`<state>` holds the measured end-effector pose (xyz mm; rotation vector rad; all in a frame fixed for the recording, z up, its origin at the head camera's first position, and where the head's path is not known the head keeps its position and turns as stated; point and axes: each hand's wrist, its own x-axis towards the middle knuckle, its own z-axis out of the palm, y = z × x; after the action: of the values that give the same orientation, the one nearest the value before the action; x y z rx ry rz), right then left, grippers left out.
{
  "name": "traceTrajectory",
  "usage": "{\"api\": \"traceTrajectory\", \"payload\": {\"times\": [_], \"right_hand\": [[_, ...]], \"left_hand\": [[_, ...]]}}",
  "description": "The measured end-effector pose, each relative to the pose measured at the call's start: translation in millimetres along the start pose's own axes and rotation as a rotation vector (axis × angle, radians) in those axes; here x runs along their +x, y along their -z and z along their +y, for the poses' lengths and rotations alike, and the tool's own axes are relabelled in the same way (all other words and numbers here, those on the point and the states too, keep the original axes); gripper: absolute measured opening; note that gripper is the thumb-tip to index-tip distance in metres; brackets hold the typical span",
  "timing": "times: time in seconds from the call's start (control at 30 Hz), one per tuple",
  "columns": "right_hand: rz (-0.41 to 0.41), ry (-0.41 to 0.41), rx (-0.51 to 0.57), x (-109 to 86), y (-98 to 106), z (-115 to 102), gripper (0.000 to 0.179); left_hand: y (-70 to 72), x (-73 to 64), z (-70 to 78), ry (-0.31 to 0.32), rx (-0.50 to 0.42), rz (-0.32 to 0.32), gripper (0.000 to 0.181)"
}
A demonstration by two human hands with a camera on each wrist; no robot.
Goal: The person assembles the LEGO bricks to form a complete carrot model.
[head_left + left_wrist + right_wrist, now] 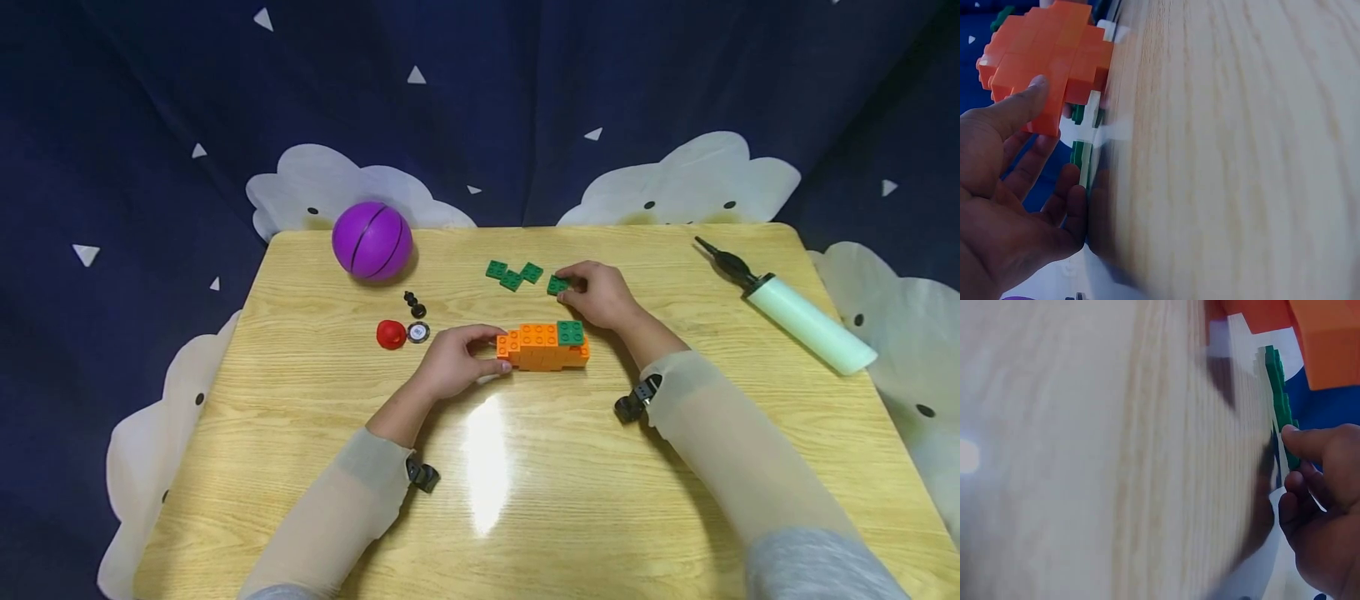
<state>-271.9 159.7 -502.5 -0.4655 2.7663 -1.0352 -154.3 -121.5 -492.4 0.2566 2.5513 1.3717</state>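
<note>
My left hand (pixel 453 362) holds the left end of a stepped build of orange toy bricks (pixel 536 357), thumb on the near side and fingers beyond it. One green brick (pixel 570 333) sits on top of the build near its right end. Behind that, my right hand (pixel 602 296) pinches a loose green brick (pixel 557 285) between thumb and fingers, low over the table. In the right wrist view the thumb lies against this green brick (pixel 1290 455). Several other flat green bricks (pixel 512 280) lie just left of it.
A purple ball (pixel 372 241) stands at the back left of the wooden table (pixel 570 492). Nearer are a small black beaded piece (pixel 416 308), a red cap-shaped piece (pixel 390 334) and a round disc (pixel 418 332). A hand pump (pixel 806 321) lies at the right.
</note>
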Motion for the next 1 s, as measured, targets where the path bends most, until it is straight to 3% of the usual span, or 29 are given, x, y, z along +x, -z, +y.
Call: {"api": "traceTrajectory", "payload": {"times": [0.47,1.0], "right_hand": [[0.021,0.020,0.016,-20.0,11,-10,0.036],[0.077,0.154,0.052,-51.8,40,-40,0.033]], "left_hand": [[-2.5,1.1,-0.3,0.014,0.000,-0.002,0.049],[-3.7,-0.2,0.8,-0.023,0.014,0.022,0.049]]}}
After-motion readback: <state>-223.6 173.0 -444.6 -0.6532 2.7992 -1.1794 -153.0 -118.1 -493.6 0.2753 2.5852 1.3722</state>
